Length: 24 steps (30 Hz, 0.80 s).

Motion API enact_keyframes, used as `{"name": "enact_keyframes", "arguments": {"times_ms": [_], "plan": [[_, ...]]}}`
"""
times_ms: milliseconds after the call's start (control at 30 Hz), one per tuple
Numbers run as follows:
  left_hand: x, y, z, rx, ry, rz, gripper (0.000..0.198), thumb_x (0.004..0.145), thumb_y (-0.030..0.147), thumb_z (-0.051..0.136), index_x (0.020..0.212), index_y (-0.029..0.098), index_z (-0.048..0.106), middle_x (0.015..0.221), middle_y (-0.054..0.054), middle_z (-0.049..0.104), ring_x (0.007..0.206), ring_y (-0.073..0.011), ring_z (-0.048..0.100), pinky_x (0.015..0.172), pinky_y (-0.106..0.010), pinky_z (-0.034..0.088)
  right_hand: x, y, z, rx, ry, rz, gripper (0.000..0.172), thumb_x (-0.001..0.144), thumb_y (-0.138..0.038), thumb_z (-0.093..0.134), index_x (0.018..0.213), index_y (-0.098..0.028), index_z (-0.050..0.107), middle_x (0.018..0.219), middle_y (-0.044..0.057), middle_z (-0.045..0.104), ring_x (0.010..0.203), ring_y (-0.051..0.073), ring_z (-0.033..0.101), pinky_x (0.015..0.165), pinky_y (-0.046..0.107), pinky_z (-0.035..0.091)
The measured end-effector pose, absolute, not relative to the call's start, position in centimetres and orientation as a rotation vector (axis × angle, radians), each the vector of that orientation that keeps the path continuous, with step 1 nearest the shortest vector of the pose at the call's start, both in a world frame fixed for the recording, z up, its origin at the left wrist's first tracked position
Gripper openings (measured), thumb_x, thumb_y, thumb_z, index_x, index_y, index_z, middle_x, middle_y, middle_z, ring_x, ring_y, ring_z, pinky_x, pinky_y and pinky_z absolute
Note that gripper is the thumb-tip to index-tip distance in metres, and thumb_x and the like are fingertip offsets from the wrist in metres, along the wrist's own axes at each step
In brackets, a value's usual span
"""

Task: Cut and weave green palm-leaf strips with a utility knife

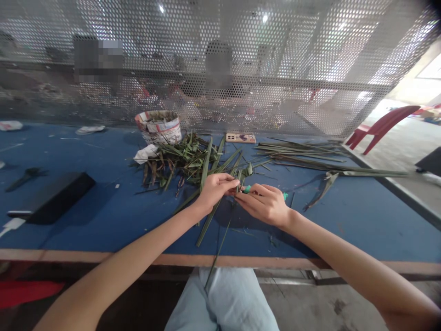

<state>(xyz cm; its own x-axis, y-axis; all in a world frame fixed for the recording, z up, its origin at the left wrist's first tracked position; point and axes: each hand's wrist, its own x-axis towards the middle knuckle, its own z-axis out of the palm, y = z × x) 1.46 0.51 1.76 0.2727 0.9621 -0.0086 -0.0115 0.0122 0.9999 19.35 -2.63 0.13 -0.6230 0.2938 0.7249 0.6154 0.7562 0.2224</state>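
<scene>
Over the blue table, my left hand (pixel 217 189) pinches a green leaf piece (pixel 246 171) between thumb and fingers. My right hand (pixel 268 205) meets it from the right, its fingers closed around a small tool with a turquoise handle (pixel 285 196), mostly hidden by the hand. The fingertips of both hands nearly touch. A pile of cut green leaves (pixel 186 156) lies beyond and left of my left hand. One thin strip (pixel 220 246) hangs from near my hands over the table edge towards my lap.
A paper-covered basket (pixel 160 128) and a phone (pixel 240 138) stand near the metal mesh. Long leaf strips (pixel 303 149) lie at the back right. A black box-like object (pixel 62 197) is at left. A red chair (pixel 382 126) stands beyond the table.
</scene>
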Motion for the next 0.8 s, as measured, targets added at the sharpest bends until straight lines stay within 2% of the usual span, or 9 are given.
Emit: {"name": "enact_keyframes", "arguments": {"times_ms": [133,333,467,700,800], "plan": [[1.4,0.6,1.4,1.361,0.949,0.993,0.020,0.069,0.034,0.072,0.071,0.015,0.067,0.065,-0.002,0.067,0.063,-0.0149,0.063,0.067,-0.027,0.053,19.3,-2.6,0.3,-0.852,-2.136,-0.435,0.016,0.091,-0.026,0.054,0.095,-0.022,0.070,0.067,0.002,0.064,0.061,0.011,0.057,0.057,0.024,0.043],[1.6,0.6,1.0,1.336,0.909,0.927,0.017,0.071,0.032,0.072,0.076,0.016,0.069,0.075,-0.006,0.072,0.072,-0.0188,0.069,0.071,-0.031,0.054,19.8,-1.1,0.4,-1.068,-1.859,0.015,0.020,0.091,-0.033,0.053,0.085,-0.019,0.066,0.066,0.002,0.063,0.057,0.012,0.058,0.059,0.024,0.046],[1.7,0.6,1.0,1.354,0.895,0.892,0.015,0.073,0.031,0.070,0.075,0.015,0.069,0.074,-0.007,0.072,0.072,-0.0186,0.069,0.069,-0.029,0.053,20.1,-0.7,0.3,-1.135,-1.814,0.296,0.022,0.092,-0.037,0.050,0.089,-0.019,0.062,0.059,-0.001,0.062,0.051,0.011,0.056,0.055,0.022,0.045],[1.3,1.0,1.5,1.235,0.948,0.892,0.013,0.070,0.027,0.070,0.069,0.014,0.068,0.069,-0.004,0.069,0.064,-0.0144,0.065,0.066,-0.026,0.050,19.4,-1.8,0.6,-1.015,-2.017,0.135,0.018,0.088,-0.036,0.056,0.091,-0.019,0.063,0.065,0.000,0.059,0.053,0.010,0.049,0.055,0.022,0.040],[1.4,1.0,1.7,1.233,0.975,0.933,0.011,0.069,0.024,0.070,0.068,0.014,0.067,0.066,-0.003,0.067,0.060,-0.0124,0.062,0.064,-0.025,0.050,19.0,-2.0,0.5,-1.020,-2.063,0.238,0.019,0.086,-0.035,0.057,0.098,-0.020,0.060,0.067,-0.001,0.057,0.055,0.011,0.048,0.055,0.022,0.039]]}}
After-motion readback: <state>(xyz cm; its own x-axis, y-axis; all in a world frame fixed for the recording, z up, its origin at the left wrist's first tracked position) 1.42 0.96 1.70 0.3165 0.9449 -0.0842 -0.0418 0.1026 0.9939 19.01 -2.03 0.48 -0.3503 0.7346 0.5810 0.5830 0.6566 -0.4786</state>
